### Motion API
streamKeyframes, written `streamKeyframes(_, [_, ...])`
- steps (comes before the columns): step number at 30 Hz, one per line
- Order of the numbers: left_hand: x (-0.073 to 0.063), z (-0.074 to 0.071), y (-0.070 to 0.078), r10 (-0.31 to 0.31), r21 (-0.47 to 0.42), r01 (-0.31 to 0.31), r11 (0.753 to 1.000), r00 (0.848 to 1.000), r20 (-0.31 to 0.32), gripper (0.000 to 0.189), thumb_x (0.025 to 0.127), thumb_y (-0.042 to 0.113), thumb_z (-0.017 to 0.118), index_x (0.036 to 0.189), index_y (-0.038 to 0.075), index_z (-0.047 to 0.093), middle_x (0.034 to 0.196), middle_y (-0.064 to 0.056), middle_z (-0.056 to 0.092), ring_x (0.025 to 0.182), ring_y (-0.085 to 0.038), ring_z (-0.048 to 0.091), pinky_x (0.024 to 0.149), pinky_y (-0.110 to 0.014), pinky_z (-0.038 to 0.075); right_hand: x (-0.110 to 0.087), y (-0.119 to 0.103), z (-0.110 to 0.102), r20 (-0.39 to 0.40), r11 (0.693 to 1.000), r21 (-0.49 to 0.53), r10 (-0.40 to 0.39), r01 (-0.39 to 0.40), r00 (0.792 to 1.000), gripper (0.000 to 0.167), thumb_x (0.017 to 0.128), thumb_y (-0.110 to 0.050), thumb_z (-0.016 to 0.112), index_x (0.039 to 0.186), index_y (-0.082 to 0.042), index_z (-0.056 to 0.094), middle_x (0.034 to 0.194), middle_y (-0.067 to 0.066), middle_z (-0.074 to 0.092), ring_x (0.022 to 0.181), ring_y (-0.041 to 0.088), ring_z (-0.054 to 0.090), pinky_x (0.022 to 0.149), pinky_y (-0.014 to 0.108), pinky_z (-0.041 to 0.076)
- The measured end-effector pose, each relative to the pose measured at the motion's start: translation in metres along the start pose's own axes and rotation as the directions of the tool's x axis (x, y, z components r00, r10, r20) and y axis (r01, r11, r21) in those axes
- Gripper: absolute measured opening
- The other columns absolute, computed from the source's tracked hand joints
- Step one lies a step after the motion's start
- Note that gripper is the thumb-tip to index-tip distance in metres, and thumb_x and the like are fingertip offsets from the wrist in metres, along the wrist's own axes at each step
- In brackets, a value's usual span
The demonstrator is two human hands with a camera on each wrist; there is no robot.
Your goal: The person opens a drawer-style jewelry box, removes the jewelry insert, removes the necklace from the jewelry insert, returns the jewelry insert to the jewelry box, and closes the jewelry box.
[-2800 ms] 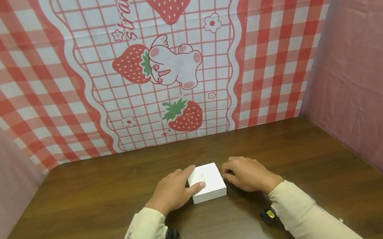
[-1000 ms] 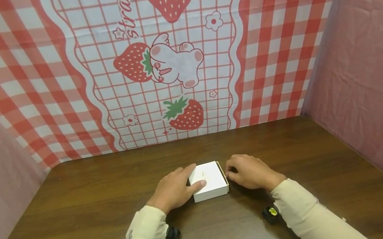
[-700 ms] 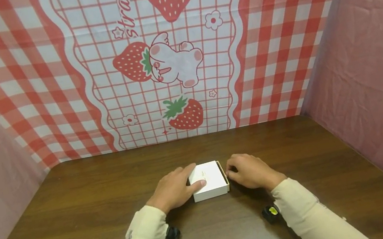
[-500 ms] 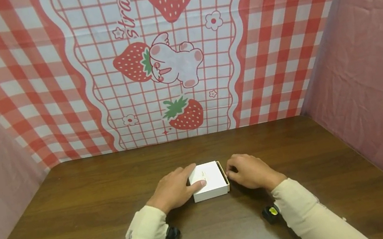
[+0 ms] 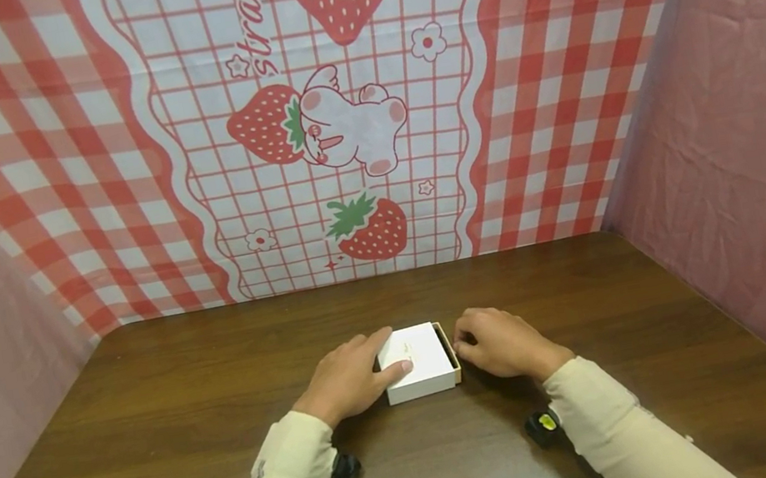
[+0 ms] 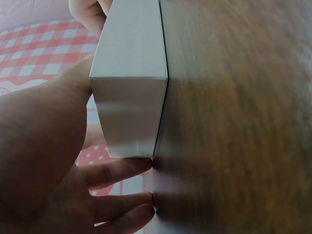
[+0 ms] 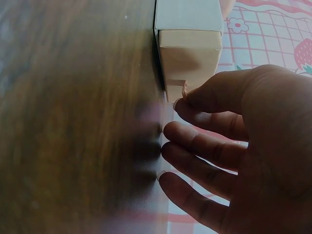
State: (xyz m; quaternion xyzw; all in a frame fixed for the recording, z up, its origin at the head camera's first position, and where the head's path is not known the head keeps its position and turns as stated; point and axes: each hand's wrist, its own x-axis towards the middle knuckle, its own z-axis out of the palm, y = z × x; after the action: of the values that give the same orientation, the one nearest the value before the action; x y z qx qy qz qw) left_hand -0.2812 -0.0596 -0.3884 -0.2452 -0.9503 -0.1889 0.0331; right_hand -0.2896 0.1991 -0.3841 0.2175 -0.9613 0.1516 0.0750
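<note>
Box point(image 5: 416, 358) gripped by left hand point(image 5: 347, 378); right hand point(image 5: 503, 343) pinches small tab point(image 7: 185, 89) on its drawer point(image 7: 187, 61) (slightly out).

Place was a draped-off tabletop setup, rm type unclear: wood-grain tbl point(image 5: 153, 413), strawberry-print gingham cloth point(image 5: 438, 111) behind, pink drapes point(image 5: 737, 129) both sides.

The head view is bright, with pale glare on the table point(image 5: 441, 474) at six o'clock. Both wrist views are dimmer; the table blurs toward three o'clock in the left, nine o'clock in the right, where the right hand point(image 7: 258, 141) is shadowed.
</note>
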Motion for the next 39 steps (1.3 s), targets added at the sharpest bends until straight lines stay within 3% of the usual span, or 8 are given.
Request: streamKeyframes(39, [-0.0005, 0.0001, -0.0004, 0.009, -0.003, -0.009, 1.0, 1.0, -0.009, 0.065, 0.096, 0.057, 0.059, 0.148, 0.019, 0.048, 0.118, -0.013, 0.065, 0.104, -0.032, 0.064, 0.085, -0.051, 0.05, -0.0005, 0.0022, 0.0002, -0.022, 1.0, 0.0, -0.02, 0.02, 1.0, 0.01, 0.086, -0.018, 0.068, 0.078, -0.023, 0.064, 0.084, -0.01, 0.059, 0.08, 0.013, 0.057, 0.07, 0.04, 0.049])
